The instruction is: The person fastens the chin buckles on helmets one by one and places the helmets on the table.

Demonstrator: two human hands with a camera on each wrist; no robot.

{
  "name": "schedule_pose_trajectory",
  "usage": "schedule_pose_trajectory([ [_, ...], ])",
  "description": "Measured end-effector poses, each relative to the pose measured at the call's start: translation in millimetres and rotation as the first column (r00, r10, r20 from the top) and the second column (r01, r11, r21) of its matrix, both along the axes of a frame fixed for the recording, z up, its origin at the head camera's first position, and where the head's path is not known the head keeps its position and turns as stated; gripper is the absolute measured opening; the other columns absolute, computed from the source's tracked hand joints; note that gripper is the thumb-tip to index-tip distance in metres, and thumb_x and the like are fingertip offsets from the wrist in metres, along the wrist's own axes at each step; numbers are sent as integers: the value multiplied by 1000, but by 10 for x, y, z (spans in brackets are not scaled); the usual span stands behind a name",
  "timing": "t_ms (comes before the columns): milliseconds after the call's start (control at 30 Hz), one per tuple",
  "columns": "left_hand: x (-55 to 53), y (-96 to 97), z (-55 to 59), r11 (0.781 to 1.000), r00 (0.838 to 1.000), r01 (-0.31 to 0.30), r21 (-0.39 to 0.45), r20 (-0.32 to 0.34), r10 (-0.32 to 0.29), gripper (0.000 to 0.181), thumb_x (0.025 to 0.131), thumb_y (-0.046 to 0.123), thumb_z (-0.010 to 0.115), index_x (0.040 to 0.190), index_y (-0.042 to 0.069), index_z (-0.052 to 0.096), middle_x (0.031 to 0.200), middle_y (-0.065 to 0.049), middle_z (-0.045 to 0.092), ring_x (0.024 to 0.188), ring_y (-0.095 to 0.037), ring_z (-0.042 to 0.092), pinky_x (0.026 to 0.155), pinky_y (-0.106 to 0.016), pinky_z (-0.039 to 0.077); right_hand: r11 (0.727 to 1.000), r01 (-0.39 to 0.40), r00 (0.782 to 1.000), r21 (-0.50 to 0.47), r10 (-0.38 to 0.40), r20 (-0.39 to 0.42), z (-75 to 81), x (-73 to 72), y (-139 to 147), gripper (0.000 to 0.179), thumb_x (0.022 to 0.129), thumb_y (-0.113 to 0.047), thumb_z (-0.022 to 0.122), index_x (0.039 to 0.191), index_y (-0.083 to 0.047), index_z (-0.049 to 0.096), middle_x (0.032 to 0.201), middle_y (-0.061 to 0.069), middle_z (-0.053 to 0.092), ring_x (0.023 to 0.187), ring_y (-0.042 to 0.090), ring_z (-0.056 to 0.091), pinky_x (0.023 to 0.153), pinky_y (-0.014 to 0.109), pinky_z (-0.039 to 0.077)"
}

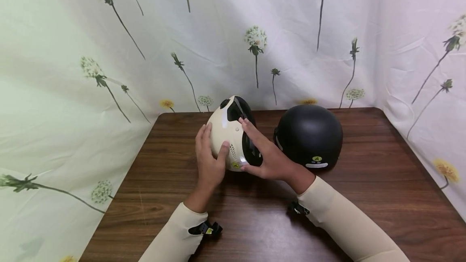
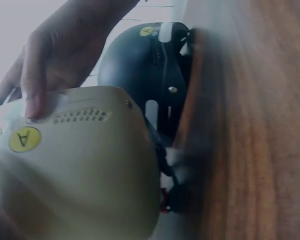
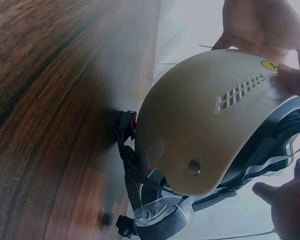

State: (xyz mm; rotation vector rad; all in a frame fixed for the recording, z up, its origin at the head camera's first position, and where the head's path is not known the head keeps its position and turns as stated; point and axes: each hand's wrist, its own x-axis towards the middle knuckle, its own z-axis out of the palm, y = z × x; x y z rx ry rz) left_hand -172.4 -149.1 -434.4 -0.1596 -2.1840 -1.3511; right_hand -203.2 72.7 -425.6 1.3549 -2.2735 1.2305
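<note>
A cream half-shell helmet point(image 1: 217, 134) with a yellow round sticker is held between both hands near the table's middle, tilted with its dark opening facing right. My left hand point(image 1: 211, 167) grips the shell's left side, fingers round the crown and thumb on top beside the vent holes. With thumb and fingers spread along the rim, my right hand point(image 1: 274, 160) holds the opening side. In the right wrist view, the chin strap point(image 3: 165, 225) and a dark buckle point(image 3: 127, 125) hang from the helmet toward the tabletop.
A matte black helmet point(image 1: 309, 132) with a yellow sticker rests dome up on the brown wooden table point(image 1: 145, 197), close right of the cream one. Behind the table hangs a white flower-printed cloth point(image 1: 225, 51), which also covers both sides. Dark wrist straps sit on both sleeves.
</note>
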Motion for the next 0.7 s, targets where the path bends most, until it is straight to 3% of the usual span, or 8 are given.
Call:
schedule_pose_trajectory([
  [167,20,18,74,999,1000,7,-47,29,-6,104,91,68,76,170,12,37,174,-21,30,157,-44,38,122,-69,39,1000,-5,1000,6,5,-18,6,-4,-10,121,90,-22,92,177,-12,9,186,8,10,173,28,9,138,42,21],
  [267,26,27,97,998,998,14,-53,56,-11,121,82,75,83,172,12,32,175,-21,27,156,-44,38,121,-68,41,1000,-5,1000,4,5,-28,9,-2,-22,121,90,-23,93,177,-11,10,186,8,11,173,30,10,138,46,20],
  [400,27,39,94,998,996,3,-58,85,1,126,77,64,91,173,12,28,175,-20,26,153,-42,41,119,-65,43,1000,8,1000,-5,-8,-23,-22,-1,-20,122,88,-23,95,177,-10,12,186,9,11,173,31,12,137,49,22],
  [600,9,31,85,1000,997,-8,-2,80,8,119,79,48,90,172,8,27,173,-21,28,153,-39,40,124,-61,38,999,24,999,-22,-23,46,-80,-3,14,131,82,-23,99,175,-5,10,186,10,3,173,32,9,135,62,22],
  [700,10,13,60,999,997,-10,36,71,8,116,80,45,89,171,6,29,171,-21,31,152,-39,40,125,-60,36,999,34,997,-33,-32,76,-115,-11,38,133,84,-37,97,176,-8,7,186,10,1,173,33,5,133,72,14],
])
